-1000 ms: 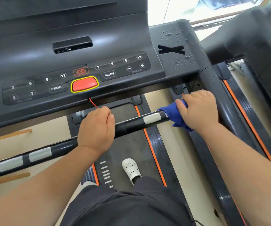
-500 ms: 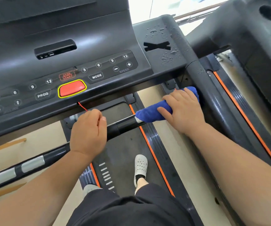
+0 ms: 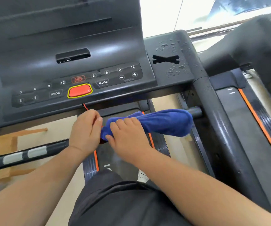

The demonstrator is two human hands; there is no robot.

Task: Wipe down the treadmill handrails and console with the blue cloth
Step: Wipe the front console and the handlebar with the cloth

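Crossbar (image 3: pixel 56 145): bare left of our hands; left to wipe, we judge.
Left hand (image 3: pixel 84 131): fingers curled round the crossbar, just beside the blue cloth (image 3: pixel 164 122); blur may hide a pinch.
Right hand (image 3: pixel 128 138): fingers curled over the cloth, wrapped round the crossbar's right part.
Console (image 3: pixel 98 38): droplets (image 3: pixel 176 70) on its right corner; unwiped, we judge.
Right handrail (image 3: pixel 213 115): no hand on it.

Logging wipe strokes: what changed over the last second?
The right hand slid left along the crossbar, from its right end to beside the left hand; the blue cloth, bunched before, now lies stretched along the bar. The left hand still grips the crossbar's middle; droplets remain on the console corner.
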